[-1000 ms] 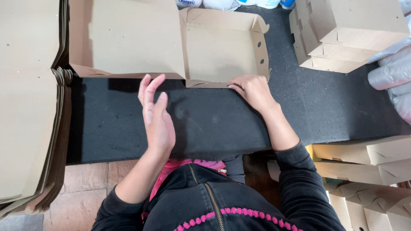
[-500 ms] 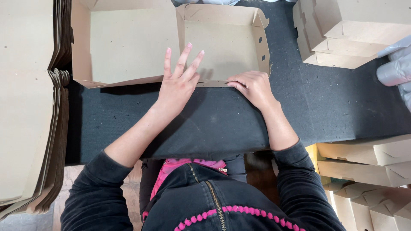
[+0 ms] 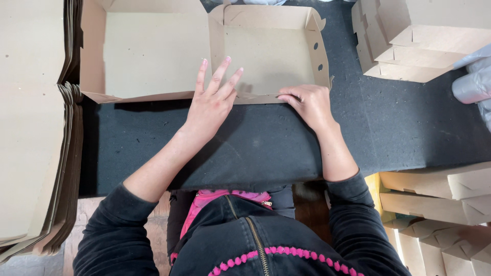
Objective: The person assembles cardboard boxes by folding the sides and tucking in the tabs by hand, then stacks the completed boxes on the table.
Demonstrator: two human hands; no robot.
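Observation:
A brown cardboard clamshell box (image 3: 153,53) lies spread out on the dark table mat (image 3: 409,128), two shallow trays side by side. My left hand (image 3: 212,102) rests flat with fingers spread on the near wall where the two trays meet. My right hand (image 3: 307,102) presses its curled fingertips on the near wall of the right tray (image 3: 271,51), close to its right corner. Neither hand grips anything.
A tall stack of flat cardboard blanks (image 3: 30,128) fills the left edge. Folded finished boxes (image 3: 409,36) stand at the top right, more boxes (image 3: 440,204) at the lower right. A gloved hand of another person (image 3: 473,82) shows at the right edge.
My left hand rose from the mat and reached forward onto the box's near wall. The right hand stayed on the right tray's near wall. The box now lies closer in the view.

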